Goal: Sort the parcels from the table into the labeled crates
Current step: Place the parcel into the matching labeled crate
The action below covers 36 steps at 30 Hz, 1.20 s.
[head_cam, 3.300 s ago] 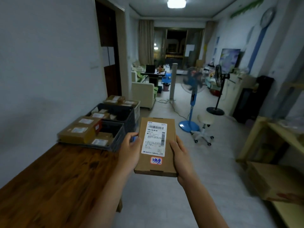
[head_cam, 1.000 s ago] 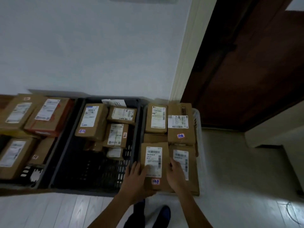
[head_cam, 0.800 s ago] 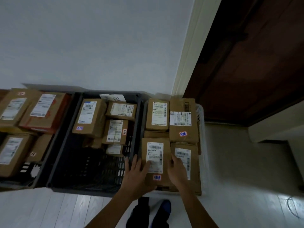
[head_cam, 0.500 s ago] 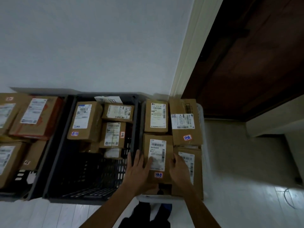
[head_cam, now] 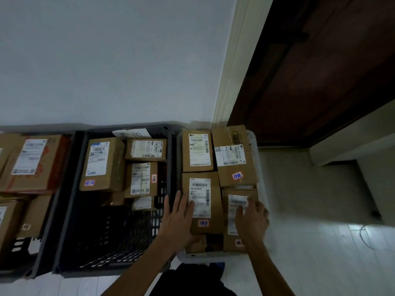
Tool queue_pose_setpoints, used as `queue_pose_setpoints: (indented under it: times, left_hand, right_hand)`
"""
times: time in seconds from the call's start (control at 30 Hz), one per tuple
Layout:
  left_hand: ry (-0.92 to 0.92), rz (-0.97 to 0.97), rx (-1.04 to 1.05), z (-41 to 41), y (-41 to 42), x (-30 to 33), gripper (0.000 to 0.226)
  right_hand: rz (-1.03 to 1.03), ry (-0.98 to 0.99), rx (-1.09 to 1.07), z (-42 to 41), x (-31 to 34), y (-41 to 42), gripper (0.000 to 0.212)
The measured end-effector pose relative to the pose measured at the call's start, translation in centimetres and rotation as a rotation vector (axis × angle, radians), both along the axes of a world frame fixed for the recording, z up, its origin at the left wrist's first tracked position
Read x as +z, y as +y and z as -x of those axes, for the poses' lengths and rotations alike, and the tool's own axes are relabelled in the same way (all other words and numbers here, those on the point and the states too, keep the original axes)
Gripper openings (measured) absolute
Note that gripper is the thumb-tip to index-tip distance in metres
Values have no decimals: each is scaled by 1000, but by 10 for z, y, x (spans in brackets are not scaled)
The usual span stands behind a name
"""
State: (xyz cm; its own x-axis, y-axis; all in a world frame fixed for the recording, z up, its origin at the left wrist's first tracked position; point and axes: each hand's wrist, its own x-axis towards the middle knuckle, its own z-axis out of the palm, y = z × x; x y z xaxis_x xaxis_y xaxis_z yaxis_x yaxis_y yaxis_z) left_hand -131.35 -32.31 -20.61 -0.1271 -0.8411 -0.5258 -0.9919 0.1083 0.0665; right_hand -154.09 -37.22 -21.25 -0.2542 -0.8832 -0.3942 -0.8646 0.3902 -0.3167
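Change since half a second ago: the right hand (head_cam: pixel 252 221) has left the flat parcel (head_cam: pixel 203 202) and now sits further right, on the neighbouring parcel (head_cam: pixel 238 218); the left hand (head_cam: pixel 178 218) has stayed at the flat parcel's left edge.
Change since three seconds ago: the flat parcel was held up in both hands beside the wooden surface; now it lies label-up in the white crate (head_cam: pixel 259 167).
Left grip: fingers straight and spread, palm down, touching the flat parcel's left side and overlapping the rim of the dark crate (head_cam: pixel 70 210); it holds nothing.
Right grip: fingers loosely bent, tips resting on the neighbouring parcel's white label; nothing is clasped.
Flat parcel: lower centre of the frame, in the near-left part of the white crate, with a small handwritten sticker near its near end.
White crate: right of centre, packed with brown parcels.
Dark crate: centre, parcels at its far end, near half showing bare mesh.
Third crate (head_cam: pixel 21 244): left edge, also holding parcels.
Room: pale wall (head_cam: pixel 106 60) behind the crates, dark wooden door (head_cam: pixel 320 71) upper right, pale floor (head_cam: pixel 310 210) at right.
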Motion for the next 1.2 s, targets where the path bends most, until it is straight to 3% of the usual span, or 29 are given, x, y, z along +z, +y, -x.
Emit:
queue_pose_setpoints:
  times: [0.1,0.23,0.6,0.8,0.87,1.1,1.2]
  left_hand:
    - [1,17,-8,2,-1,3,120]
    - [21,5,-77,6,1,3,111]
    - [59,-54,-70,7,-1,6,106]
    - [94,34,-13,7,-6,10,92]
    - [90,61,-1,9,-10,14,98]
    - [71,102,29,14,-35,47,84]
    - [76,184,79,19,-45,68,82]
  right_hand:
    - [-102,11,27,19,-7,7,59]
    - [-122,-134,108,26,-19,15,70]
    - [-115,-160,180,25,-15,2,76]
    - [-109,-116,188,20,-3,-10,74]
    - [-73,-87,191,17,5,-18,74]
    - [54,39,312,13,49,-51,42]
    - [137,98,351,12,78,-64,43]
